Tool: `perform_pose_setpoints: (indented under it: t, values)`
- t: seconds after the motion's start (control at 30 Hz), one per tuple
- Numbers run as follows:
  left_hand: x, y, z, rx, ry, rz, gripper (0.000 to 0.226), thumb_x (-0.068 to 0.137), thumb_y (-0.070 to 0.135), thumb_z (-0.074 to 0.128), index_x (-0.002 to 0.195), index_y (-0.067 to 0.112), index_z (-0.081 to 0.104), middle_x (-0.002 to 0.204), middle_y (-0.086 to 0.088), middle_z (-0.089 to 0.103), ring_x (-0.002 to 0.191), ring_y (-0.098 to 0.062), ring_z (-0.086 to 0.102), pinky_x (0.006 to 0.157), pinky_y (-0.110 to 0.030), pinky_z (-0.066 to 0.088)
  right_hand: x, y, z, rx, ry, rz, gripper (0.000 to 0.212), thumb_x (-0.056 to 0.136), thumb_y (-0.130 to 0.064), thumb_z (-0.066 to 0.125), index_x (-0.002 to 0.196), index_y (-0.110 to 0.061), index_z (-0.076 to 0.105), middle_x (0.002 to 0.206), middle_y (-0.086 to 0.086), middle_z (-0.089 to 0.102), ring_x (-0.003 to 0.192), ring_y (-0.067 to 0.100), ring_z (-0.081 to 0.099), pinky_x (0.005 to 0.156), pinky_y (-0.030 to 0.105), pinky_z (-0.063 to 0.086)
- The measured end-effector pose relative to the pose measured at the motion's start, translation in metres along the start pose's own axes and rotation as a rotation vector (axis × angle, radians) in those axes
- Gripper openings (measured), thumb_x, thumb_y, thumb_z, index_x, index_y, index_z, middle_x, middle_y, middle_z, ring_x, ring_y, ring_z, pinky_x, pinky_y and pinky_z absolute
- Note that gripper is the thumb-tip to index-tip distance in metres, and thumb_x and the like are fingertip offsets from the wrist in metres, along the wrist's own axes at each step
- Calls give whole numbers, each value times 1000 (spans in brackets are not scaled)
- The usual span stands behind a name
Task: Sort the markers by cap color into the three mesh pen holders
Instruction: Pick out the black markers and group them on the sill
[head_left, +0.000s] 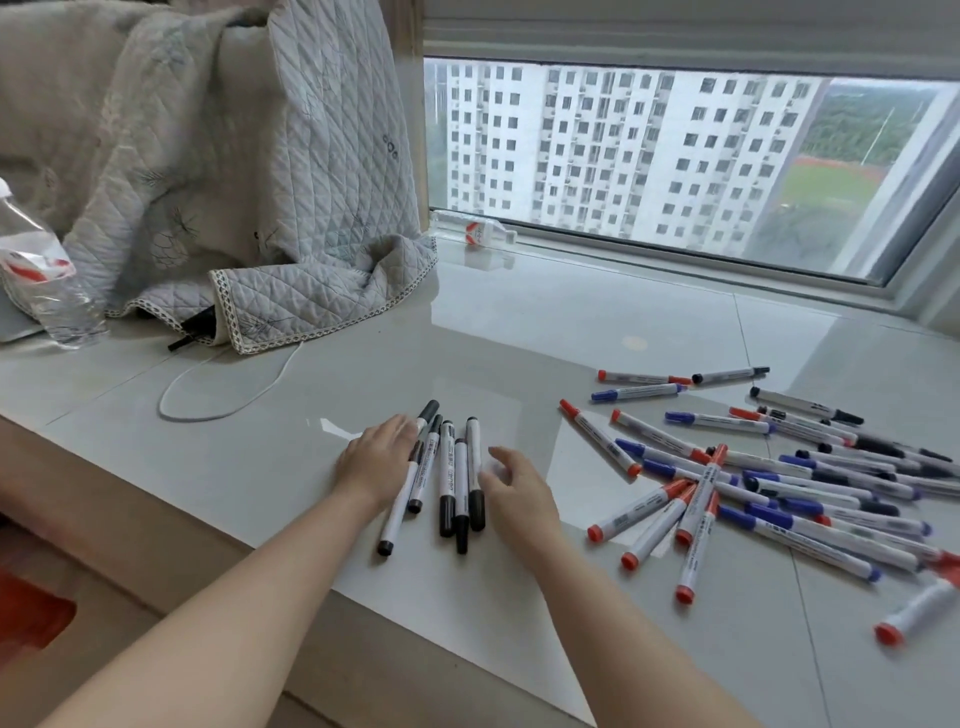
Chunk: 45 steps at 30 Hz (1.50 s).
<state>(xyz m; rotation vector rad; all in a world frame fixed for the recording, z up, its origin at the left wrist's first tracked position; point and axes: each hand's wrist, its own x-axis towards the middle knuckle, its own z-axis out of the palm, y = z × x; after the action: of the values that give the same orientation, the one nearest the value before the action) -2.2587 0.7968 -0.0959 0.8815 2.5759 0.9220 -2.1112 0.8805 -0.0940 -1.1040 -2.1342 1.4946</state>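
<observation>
Window (649, 156) spanning the far side, giving onto a white high-rise block (597, 150) and a green field. Glossy pale tiled sill (519, 322) serving as work surface, its near edge running diagonally from left to lower centre. Quilted grey blanket (234, 156) heaped at far left, one lace-trimmed corner lying on the sill; a white cable (208, 400) loops out from under it. Two clear plastic water bottles: one upright (39, 275) at the left edge, holding water in its lower part; one lying on its side (480, 234) against the window frame, contents not discernible. Mixed pile of markers (769, 478) at right, with red, blue and black caps, long axes crossing at many angles, several overlapping, a few red-capped ones fanned toward the near edge. Group of black-capped markers (447, 478) at centre, set side by side, long axes running roughly near-to-far; some caps point toward the person, others toward the window. Left hand (379, 457), fingers extended and flat, resting on the left flank of the black group. Right hand (514, 488), fingers loosely spread and slightly bent, holding nothing, just beside the right flank of the same group
</observation>
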Motion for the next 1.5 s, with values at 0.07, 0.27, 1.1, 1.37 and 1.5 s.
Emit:
perform_pose_setpoints:
  t: [0.07,0.27,1.1,1.37,1.5]
  values:
    - [-2,12,-2,-43,4,18,49,99,39,32,140,13,39,148,-7,37,137,-22,28,112,-31,17,-13,4,-13,-46,-3,-46,39,90,-22,50,128,-23,49,133,-4,51,123,11,46,96,22,35]
    - [-12,108,29,65,18,182,50,88,33,52,136,19,41,140,-6,41,131,-25,31,106,-38,28,-27,2,-83,-210,218,-324,27,90,-20,49,114,-27,58,120,-13,55,112,-1,39,99,20,31]
    - [45,358,258,355,-305,682,31,91,38,48,119,25,53,132,1,48,121,-19,43,99,-38,39,20,187,-440,-604,724,138,20,90,-17,46,99,-18,64,104,4,63,102,21,49,78,30,41]
    - [70,384,289,536,-428,780,55,86,55,52,135,34,41,140,2,39,131,-20,33,106,-42,34,45,190,-451,-681,701,31,14,88,-28,58,98,-22,65,103,0,60,105,20,46,84,30,37]
    - [74,389,299,534,-453,762,53,83,55,56,130,31,46,131,0,45,121,-20,42,99,-36,38,52,193,-453,-771,623,34,16,88,-33,57,99,-25,66,104,-2,59,107,20,45,86,30,34]
